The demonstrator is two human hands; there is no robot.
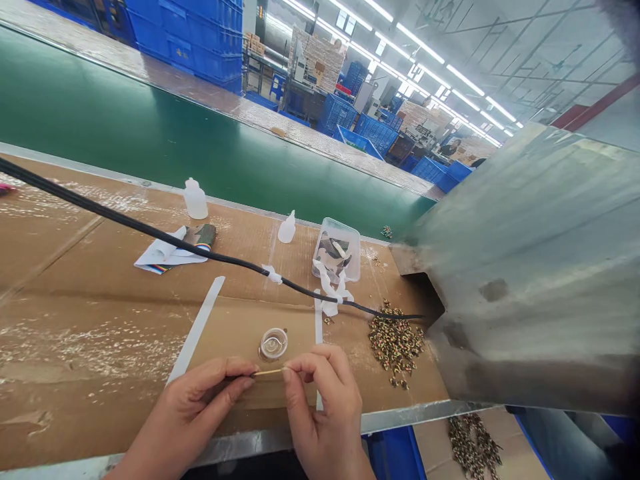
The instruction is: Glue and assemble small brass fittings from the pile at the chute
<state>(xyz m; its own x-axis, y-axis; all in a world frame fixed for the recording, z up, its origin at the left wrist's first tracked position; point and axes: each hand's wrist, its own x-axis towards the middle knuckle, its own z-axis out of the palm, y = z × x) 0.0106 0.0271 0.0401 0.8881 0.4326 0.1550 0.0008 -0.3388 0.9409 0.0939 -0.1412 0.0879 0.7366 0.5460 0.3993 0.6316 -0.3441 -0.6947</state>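
Observation:
A thin tan stick [270, 372] spans the gap between my two hands, near the table's front edge. My left hand [200, 407] pinches its left end, where something small and dark shows at the fingertips. The right end sits between thumb and index finger of my right hand [325, 400]. Just beyond the stick stands a small round clear dish [273, 343] on the cardboard. To the right lies a pile of small brass-coloured parts [396, 339].
A black cable [235, 260] crosses above the cardboard-covered table [75, 360]. Farther back are two white bottles [195, 200], a folded cloth [175, 250] and a clear tub [350, 250]. A metal housing [540, 287] rises at right; beyond runs a green belt [225, 167].

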